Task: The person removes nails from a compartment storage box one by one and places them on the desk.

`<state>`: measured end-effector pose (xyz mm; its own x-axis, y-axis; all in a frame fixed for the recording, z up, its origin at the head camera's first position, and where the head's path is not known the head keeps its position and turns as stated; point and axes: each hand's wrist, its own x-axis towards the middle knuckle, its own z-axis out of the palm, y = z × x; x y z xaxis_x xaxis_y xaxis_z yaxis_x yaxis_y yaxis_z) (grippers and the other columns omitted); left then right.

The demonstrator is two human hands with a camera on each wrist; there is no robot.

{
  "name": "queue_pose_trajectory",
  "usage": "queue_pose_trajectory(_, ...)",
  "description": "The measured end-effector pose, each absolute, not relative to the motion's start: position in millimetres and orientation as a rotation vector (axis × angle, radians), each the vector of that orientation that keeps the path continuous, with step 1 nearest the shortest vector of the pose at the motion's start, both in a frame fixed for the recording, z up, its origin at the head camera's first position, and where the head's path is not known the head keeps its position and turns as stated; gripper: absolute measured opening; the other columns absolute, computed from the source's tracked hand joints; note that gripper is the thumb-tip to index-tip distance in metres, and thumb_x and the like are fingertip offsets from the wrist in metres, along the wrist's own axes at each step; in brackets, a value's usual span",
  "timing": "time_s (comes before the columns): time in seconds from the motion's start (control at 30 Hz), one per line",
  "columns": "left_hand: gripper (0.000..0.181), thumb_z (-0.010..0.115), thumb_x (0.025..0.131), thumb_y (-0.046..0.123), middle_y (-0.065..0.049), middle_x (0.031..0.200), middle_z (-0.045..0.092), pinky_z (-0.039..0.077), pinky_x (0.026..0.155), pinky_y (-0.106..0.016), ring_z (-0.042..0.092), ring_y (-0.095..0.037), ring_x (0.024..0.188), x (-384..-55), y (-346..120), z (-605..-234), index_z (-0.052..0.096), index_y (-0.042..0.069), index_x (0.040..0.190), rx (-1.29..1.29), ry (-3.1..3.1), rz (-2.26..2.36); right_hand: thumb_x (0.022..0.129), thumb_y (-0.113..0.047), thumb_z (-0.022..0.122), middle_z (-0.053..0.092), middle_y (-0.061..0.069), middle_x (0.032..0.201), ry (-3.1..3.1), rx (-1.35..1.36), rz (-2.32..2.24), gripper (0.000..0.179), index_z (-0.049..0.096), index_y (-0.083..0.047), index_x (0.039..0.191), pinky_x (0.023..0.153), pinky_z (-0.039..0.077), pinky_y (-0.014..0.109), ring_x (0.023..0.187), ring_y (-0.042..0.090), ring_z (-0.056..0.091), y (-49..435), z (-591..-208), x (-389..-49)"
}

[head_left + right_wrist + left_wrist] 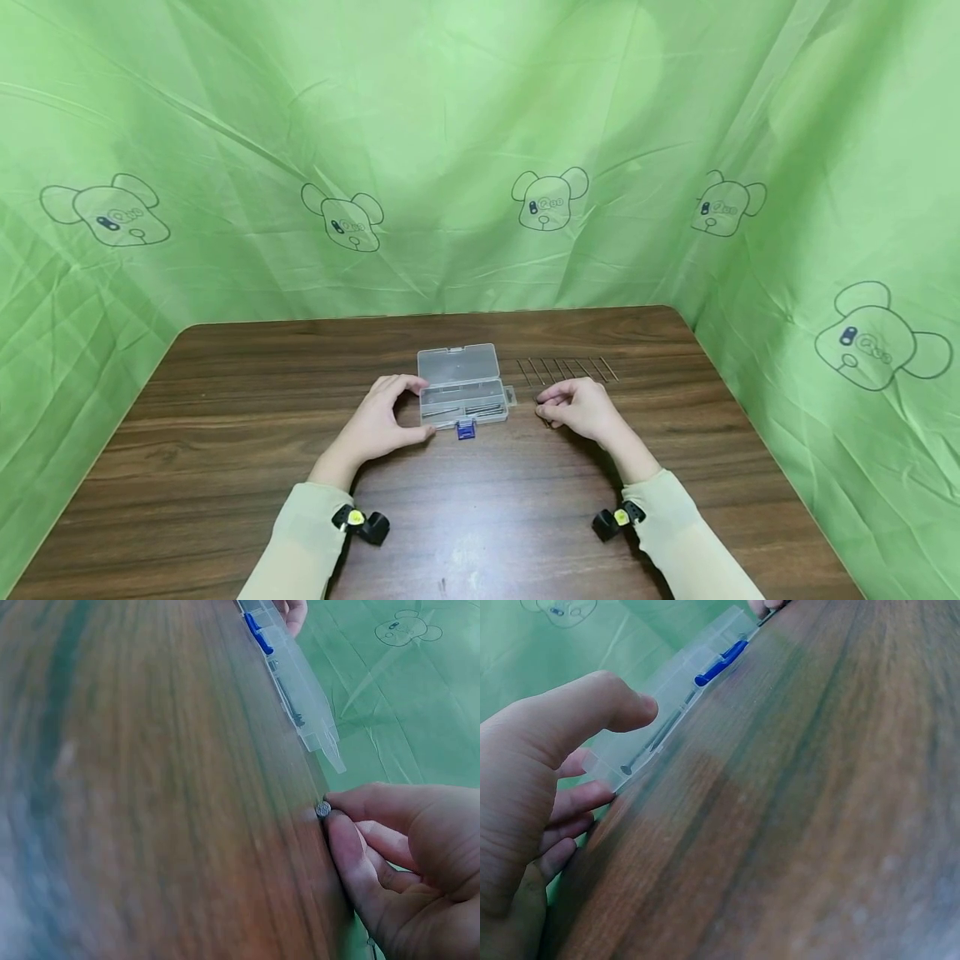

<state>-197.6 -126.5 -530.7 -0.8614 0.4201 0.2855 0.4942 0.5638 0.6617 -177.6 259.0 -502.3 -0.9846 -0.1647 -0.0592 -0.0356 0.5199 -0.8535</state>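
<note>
Bright head view, pale glare on tabletop (pixel 465 554), wrist views blurry

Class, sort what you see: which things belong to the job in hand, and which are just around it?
In the job:
left hand, touching the open clear box
right hand, pinching a nail
row of nails
nails in the box

Just around it:
table
patterned green curtain
wrist cameras

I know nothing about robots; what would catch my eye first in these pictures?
Probably the bright green cloth, marked with outlined animal heads, behind the wooden table. Next comes the open clear plastic box midway across the table, with its blue latch in front and the left hand at its left end. To its right, the right hand pinches a nail near a row of nails.
</note>
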Motion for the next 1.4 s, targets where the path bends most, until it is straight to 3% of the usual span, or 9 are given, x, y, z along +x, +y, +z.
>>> queue_pose_trajectory(0.23,0.070,0.098,0.077,0.034,0.004,0.127,0.070,0.043,0.115,-0.052,0.053,-0.026,0.133,-197.9,-128.8,-533.8,0.068,0.016,0.137,-0.783,-2.696,-1.173,0.090,-0.006,0.088,0.079,0.009,0.088,2.519,-0.189,-1.550,0.022,0.080,0.005,0.108,0.066,0.065,0.033,0.071,0.020,0.075,260.4,-500.2,-178.4)
queue_pose_trajectory(0.53,0.070,0.097,0.077,0.037,0.004,0.129,0.069,0.043,0.117,-0.050,0.052,-0.025,0.136,-199.0,-128.2,-533.3,0.067,0.017,0.138,-0.775,-2.720,-1.175,0.087,-0.014,0.092,0.078,0.002,0.090,2.625,-0.262,-1.430,0.025,0.083,-0.005,0.108,0.064,0.056,0.025,0.074,0.016,0.071,266.5,-491.9,-179.3)
queue_pose_trajectory(0.73,0.070,0.097,0.078,0.037,0.004,0.128,0.069,0.043,0.116,-0.050,0.053,-0.025,0.135,-199.0,-127.3,-532.4,0.067,0.018,0.138,-0.778,-2.727,-1.172,0.088,-0.011,0.091,0.078,0.005,0.095,2.601,-0.313,-1.476,0.031,0.080,0.001,0.115,0.065,0.058,0.028,0.076,0.018,0.072,263.8,-478.6,-179.6)
queue_pose_trajectory(1.0,0.070,0.097,0.077,0.037,0.005,0.127,0.069,0.044,0.116,-0.051,0.053,-0.025,0.134,-198.7,-128.0,-532.5,0.067,0.018,0.137,-0.783,-2.721,-1.179,0.091,-0.017,0.089,0.078,0.004,0.100,2.626,-0.371,-1.479,0.034,0.080,-0.001,0.120,0.073,0.055,0.028,0.085,0.020,0.071,239.9,-454.5,-186.7)
queue_pose_trajectory(1.2,0.070,0.097,0.076,0.037,0.006,0.127,0.069,0.044,0.115,-0.050,0.053,-0.024,0.134,-198.9,-128.7,-532.9,0.067,0.019,0.137,-0.780,-2.723,-1.171,0.091,-0.015,0.089,0.078,0.004,0.103,2.569,-0.528,-1.509,0.035,0.080,-0.002,0.122,0.077,0.057,0.029,0.089,0.021,0.071,213.9,-443.4,-194.5)
queue_pose_trajectory(1.4,0.070,0.097,0.076,0.038,0.005,0.127,0.069,0.045,0.115,-0.051,0.053,-0.025,0.133,-198.3,-127.8,-530.9,0.068,0.018,0.137,-0.775,-2.721,-1.178,0.097,-0.017,0.084,0.078,0.000,0.103,2.525,-0.723,-1.444,0.028,0.080,-0.009,0.124,0.083,0.060,0.034,0.093,0.018,0.072,189.2,-439.0,-200.7)
